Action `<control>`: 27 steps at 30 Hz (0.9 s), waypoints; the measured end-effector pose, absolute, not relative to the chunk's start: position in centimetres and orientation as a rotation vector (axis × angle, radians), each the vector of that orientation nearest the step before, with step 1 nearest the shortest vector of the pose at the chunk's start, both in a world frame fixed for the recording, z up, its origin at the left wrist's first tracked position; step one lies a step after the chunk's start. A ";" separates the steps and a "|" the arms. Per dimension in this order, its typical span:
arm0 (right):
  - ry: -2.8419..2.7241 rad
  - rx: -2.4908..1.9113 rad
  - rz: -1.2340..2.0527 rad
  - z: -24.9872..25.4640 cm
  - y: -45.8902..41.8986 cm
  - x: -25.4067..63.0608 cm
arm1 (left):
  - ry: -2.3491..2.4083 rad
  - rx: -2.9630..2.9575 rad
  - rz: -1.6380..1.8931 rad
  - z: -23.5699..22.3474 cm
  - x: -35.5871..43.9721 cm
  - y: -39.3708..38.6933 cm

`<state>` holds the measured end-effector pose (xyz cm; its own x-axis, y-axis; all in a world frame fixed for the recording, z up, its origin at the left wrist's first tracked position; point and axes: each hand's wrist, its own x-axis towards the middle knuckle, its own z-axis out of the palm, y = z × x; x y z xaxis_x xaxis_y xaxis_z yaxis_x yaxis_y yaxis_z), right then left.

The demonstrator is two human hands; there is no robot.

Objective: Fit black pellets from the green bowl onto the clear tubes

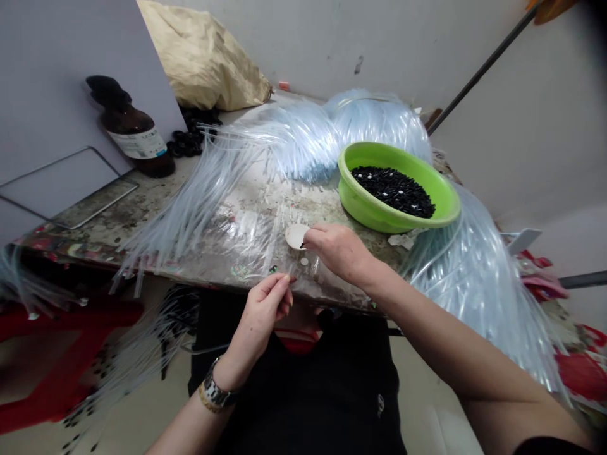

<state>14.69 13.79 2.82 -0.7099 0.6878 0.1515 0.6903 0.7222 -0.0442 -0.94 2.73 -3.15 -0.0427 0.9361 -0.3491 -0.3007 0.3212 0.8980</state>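
Observation:
My left hand [265,306] is pinched near the table's front edge. A thin clear plastic tube [206,349] shows beside that wrist and appears to run up into the fingers, where most of it is hidden. My right hand [341,251] reaches over the tabletop, thumb and finger closed on a small black piece [302,245]. The piece is at the rim of a small round white dish [294,236]. Behind my right hand stands a green basin [353,201], holding many short black pieces [398,193] with a few white bits among them.
Bundles of clear tubes lie across the back [308,139], left [190,202] and right [484,297] of the table. A brown bottle [135,136] and a wire frame [102,205] stand at left. A cloth sack [203,57] sits behind. More tubes [137,354] hang near a red stool [57,366].

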 end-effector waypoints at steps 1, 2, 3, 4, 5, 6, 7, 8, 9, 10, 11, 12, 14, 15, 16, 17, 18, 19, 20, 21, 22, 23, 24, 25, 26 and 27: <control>-2.717 -1.101 0.057 3.1 13.4 14.9 | 1.213 0.711 1.138 -3.1 -1.0 2.7; -2.667 -1.080 0.141 3.3 12.9 15.1 | 1.223 0.727 1.134 -3.0 -1.0 2.7; -2.618 -1.055 0.218 3.6 12.4 15.4 | 1.232 0.748 1.131 -2.9 -1.0 2.7; -2.572 -1.031 0.284 3.8 11.9 15.7 | 1.240 0.773 1.128 -2.8 -1.0 2.6; -2.532 -1.014 0.335 4.0 11.4 16.0 | 1.245 0.804 1.125 -2.7 -1.0 2.6; -2.497 -1.001 0.373 4.1 11.0 16.2 | 1.249 0.838 1.122 -2.6 -1.0 2.6; -2.469 -0.992 0.399 4.3 10.5 16.5 | 1.252 0.874 1.118 -2.5 -1.0 2.5; -2.447 -0.987 0.418 4.4 10.1 16.7 | 1.255 0.909 1.113 -2.4 -1.0 2.5; -2.431 -0.983 0.436 4.5 9.6 17.0 | 1.254 0.943 1.108 -2.3 -1.0 2.4; -2.419 -0.979 0.452 4.5 9.3 17.2 | 1.251 0.973 1.104 -2.3 -0.9 2.4; -2.410 -0.976 0.466 4.6 8.9 17.3 | 1.247 0.998 1.100 -2.2 -0.9 2.3; -2.403 -0.977 0.478 4.7 8.6 17.5 | 1.243 1.018 1.096 -2.2 -0.8 2.2; -2.396 -0.987 0.494 4.7 8.1 17.7 | 1.236 1.050 1.086 -2.1 -0.7 2.1; -2.394 -0.992 0.498 4.7 7.9 17.8 | 1.233 1.064 1.082 -2.1 -0.6 2.1; -2.391 -0.995 0.500 4.7 7.8 17.9 | 1.231 1.077 1.078 -2.1 -0.5 2.1; -2.389 -0.996 0.501 4.7 7.7 17.9 | 1.227 1.088 1.077 -2.1 -0.5 2.0; -2.385 -0.996 0.500 4.7 7.6 18.0 | 1.225 1.098 1.078 -2.1 -0.4 2.0; -2.382 -0.997 0.499 4.7 7.5 18.0 | 1.225 1.107 1.077 -2.1 -0.4 1.9; -2.381 -0.997 0.498 4.7 7.4 18.0 | 1.226 1.113 1.078 -2.1 -0.3 1.9; -2.380 -0.996 0.499 4.7 7.4 18.0 | 1.228 1.118 1.081 -2.0 -0.3 1.8; -2.380 -0.995 0.500 4.7 7.3 18.1 | 1.230 1.124 1.084 -2.0 -0.3 1.8; -2.378 -0.992 0.501 4.7 7.2 18.1 | 1.232 1.130 1.087 -1.9 -0.3 1.8; -2.376 -0.987 0.500 4.7 7.2 18.1 | 1.233 1.134 1.089 -1.9 -0.3 1.8; -2.373 -0.982 0.497 4.8 7.1 18.1 | 1.233 1.138 1.092 -1.9 -0.2 1.8; -2.372 -0.980 0.494 4.8 7.1 18.1 | 1.234 1.141 1.092 -1.9 -0.2 1.8; -2.373 -0.980 0.491 4.8 7.1 18.1 | 1.236 1.143 1.090 -2.0 -0.1 1.8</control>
<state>18.08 7.07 4.77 -0.6018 0.7292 0.3256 0.5401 0.6720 -0.5066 -0.14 1.80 -1.97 0.0402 0.9922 -0.1182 0.0064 0.1181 0.9930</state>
